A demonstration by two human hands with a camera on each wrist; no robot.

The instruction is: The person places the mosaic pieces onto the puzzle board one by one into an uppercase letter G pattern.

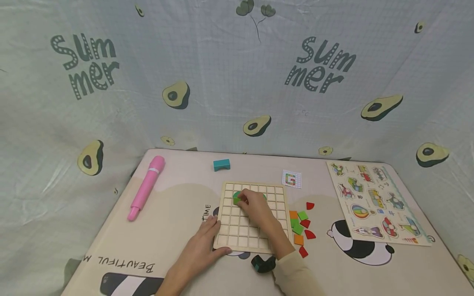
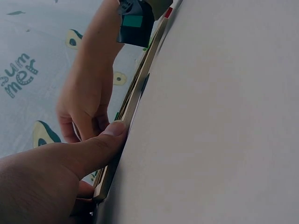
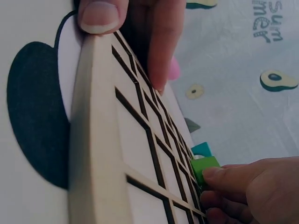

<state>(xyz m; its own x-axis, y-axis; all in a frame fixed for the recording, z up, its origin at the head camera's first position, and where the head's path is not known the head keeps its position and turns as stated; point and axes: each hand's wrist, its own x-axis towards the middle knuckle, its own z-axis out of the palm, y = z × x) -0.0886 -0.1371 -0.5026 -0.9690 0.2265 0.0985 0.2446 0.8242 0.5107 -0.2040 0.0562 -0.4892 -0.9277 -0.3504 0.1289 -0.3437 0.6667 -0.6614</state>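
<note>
The right hand [image 1: 256, 209] pinches a green square tile [image 3: 204, 168] at the far-left part of the wooden grid board [image 1: 233, 241]; if the left hand [image 1: 201, 245], thumb and fingers spread around the near-left corner, slips, the tile may seat crooked.

From where I stand, clock centred on grid board [image 1: 242, 232], count 1. Hands: 2, left hand [image 1: 201, 242], right hand [image 1: 257, 207]. Green square [image 1: 236, 201] in fingers: 1; others on board partly hidden. Three o'clock: red pieces [image 1: 310, 234], 4; orange squares [image 1: 298, 239], 2; green pieces [image 1: 302, 215], at least 2, overlapping; farther out, picture board [image 1: 352, 201], 1. One o'clock: card [image 1: 291, 179], 1. Eleven: teal block [image 1: 221, 165], 1. Ten: pink stick [image 1: 146, 188], 1.
</note>
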